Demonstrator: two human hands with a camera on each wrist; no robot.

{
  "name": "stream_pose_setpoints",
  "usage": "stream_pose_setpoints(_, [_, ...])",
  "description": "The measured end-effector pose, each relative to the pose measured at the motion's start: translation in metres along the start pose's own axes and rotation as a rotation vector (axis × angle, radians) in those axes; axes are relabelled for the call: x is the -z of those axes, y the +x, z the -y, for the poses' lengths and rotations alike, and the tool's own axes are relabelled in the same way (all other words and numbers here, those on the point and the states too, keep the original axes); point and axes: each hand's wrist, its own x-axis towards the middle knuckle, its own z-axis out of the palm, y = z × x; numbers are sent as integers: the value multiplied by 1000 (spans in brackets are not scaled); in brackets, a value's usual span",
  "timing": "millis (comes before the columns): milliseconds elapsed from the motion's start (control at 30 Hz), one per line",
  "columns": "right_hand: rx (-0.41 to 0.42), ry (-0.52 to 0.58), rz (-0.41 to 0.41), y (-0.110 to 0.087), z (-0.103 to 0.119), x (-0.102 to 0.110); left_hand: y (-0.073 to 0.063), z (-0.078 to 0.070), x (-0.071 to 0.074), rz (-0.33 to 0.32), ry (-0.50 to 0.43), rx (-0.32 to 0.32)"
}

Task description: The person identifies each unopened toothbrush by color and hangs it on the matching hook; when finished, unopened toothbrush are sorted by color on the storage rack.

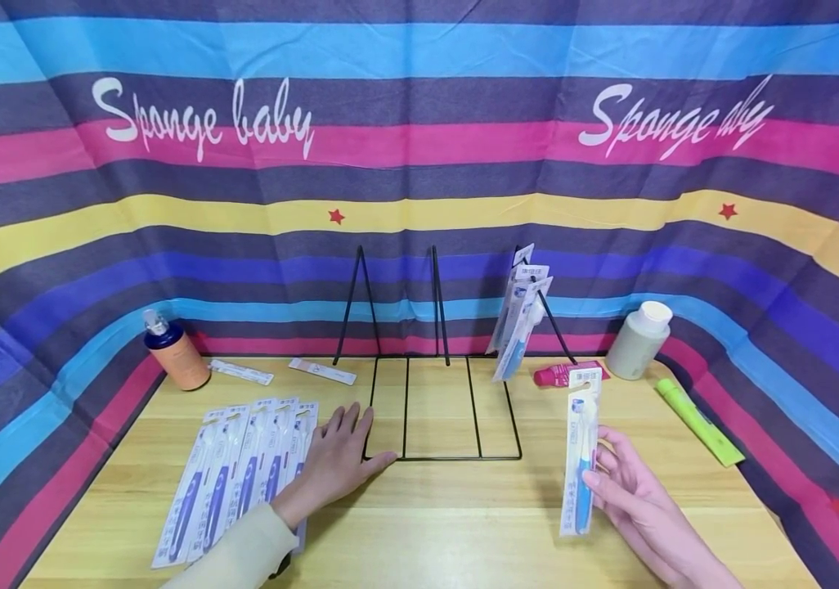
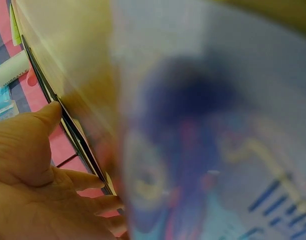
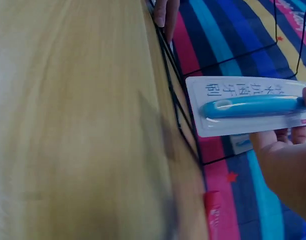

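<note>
Between thumb and fingers, my right hand (image 1: 629,491) pinches a blue toothbrush in a clear-fronted card pack (image 1: 580,450), held upright right of the black wire rack (image 1: 406,409). The right wrist view shows the blue handle (image 3: 253,106) inside its pack. My left hand (image 1: 338,458) rests with fingers spread at the rack's front left corner. Beside it, several packs of purple toothbrushes (image 1: 217,491) lie fanned out, partly covered by my left forearm. On the rack's right upright, several packs with blue toothbrushes (image 1: 517,343) stand leaning. A blurred printed surface (image 2: 193,125) fills much of the left wrist view.
A pump bottle with an orange label (image 1: 180,356) stands back left, near two small flat packets (image 1: 322,371). Toward the right are a red tube (image 1: 555,375), a grey-green bottle with white cap (image 1: 638,343) and a green tube (image 1: 702,425). Striped cloth (image 1: 419,180) hangs behind.
</note>
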Motion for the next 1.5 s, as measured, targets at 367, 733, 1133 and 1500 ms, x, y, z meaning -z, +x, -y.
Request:
stream_pose_setpoints(367, [307,11,100,1,23,-23,-1,0,-1,-12,24,-12])
stream_pose_setpoints(733, [289,-174,-42,12,36,-38,-1,1,-1,-12,25,-14])
stream_pose_setpoints(1133, [298,-194,-63,26,35,-47,-2,1,-1,-8,4,-9])
stream_pose_setpoints(1500, [334,-132,-128,61,31,-51,-1,1,-1,-8,14,-3])
